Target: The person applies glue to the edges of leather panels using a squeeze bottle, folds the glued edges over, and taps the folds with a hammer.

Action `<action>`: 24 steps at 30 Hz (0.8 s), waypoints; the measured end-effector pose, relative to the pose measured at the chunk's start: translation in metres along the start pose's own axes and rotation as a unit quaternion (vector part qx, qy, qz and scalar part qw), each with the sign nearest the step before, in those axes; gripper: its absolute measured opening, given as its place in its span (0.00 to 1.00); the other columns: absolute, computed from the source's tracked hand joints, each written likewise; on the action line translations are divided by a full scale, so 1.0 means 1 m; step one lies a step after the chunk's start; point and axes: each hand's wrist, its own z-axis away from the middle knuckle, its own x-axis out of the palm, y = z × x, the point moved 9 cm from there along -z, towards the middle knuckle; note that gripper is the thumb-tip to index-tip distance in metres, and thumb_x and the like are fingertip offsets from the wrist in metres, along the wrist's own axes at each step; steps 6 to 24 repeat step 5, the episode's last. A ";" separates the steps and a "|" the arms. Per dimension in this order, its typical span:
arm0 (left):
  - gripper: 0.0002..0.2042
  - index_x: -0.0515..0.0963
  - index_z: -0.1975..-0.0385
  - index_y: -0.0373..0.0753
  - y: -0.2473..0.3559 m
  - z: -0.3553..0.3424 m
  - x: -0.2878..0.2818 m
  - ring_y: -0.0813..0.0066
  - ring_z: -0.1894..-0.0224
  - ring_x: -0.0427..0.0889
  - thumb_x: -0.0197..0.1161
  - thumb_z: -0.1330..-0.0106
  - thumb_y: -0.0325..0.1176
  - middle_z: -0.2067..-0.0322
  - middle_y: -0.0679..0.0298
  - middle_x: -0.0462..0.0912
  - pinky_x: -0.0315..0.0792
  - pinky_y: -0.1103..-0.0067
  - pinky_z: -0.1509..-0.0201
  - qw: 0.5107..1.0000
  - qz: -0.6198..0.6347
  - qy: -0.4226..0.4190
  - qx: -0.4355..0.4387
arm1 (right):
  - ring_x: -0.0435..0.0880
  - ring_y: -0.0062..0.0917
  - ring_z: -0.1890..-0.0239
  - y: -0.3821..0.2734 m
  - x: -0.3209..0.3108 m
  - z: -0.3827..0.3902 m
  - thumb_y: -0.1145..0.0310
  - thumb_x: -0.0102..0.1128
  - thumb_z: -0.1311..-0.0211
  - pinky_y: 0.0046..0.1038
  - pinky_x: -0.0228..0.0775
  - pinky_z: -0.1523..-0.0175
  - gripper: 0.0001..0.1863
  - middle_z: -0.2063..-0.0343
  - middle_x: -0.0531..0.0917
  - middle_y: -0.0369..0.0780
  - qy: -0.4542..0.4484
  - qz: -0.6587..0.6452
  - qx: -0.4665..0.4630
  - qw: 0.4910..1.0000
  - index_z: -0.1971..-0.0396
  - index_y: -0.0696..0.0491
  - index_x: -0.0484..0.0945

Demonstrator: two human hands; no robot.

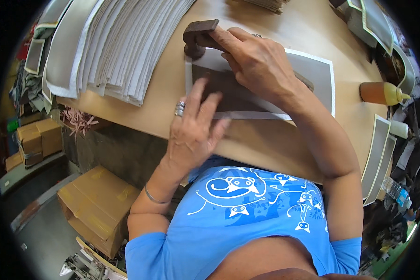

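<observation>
My right hand [266,67] is wrapped round a brown hammer [201,33]. The hammer's head points to the far left, with the forefinger stretched along toward it. Its handle runs back under the hand, and the end shows beside my wrist. Below lies a grey rectangular panel [312,74] with a white border, flat on the wooden table [266,140]. My left hand [191,130], ringed on one finger, is over the panel's near left corner. Its fingers are apart, slightly blurred, and hold nothing. Whether they touch the panel I cannot tell.
A long, fanned stack of white-edged grey panels [112,46] covers the table's left. A yellow-tipped squeeze bottle [380,93] lies at the right edge, near more panels [378,158]. A cardboard box [98,200] stands below left. Another stack [268,3] is at the far edge.
</observation>
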 end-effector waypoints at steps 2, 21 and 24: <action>0.21 0.70 0.53 0.39 -0.009 -0.010 0.010 0.53 0.50 0.70 0.63 0.48 0.35 0.51 0.53 0.69 0.68 0.70 0.52 0.998 -0.028 -0.049 -0.019 | 0.77 0.39 0.74 0.000 -0.012 0.007 0.77 0.55 0.52 0.35 0.70 0.72 0.21 0.71 0.76 0.40 0.043 0.026 0.026 0.998 0.54 0.51 0.69; 0.20 0.71 0.54 0.40 -0.021 -0.027 0.024 0.51 0.53 0.71 0.64 0.49 0.34 0.46 0.52 0.64 0.68 0.69 0.52 0.987 -0.086 -0.129 -0.036 | 0.79 0.37 0.73 0.010 -0.008 0.019 0.74 0.57 0.52 0.35 0.72 0.71 0.24 0.70 0.76 0.40 -0.008 0.075 0.065 0.995 0.50 0.50 0.68; 0.20 0.71 0.54 0.40 -0.021 -0.027 0.024 0.51 0.53 0.71 0.64 0.49 0.34 0.46 0.52 0.64 0.68 0.69 0.52 0.987 -0.086 -0.129 -0.036 | 0.79 0.37 0.73 0.010 -0.008 0.019 0.74 0.57 0.52 0.35 0.72 0.71 0.24 0.70 0.76 0.40 -0.008 0.075 0.065 0.995 0.50 0.50 0.68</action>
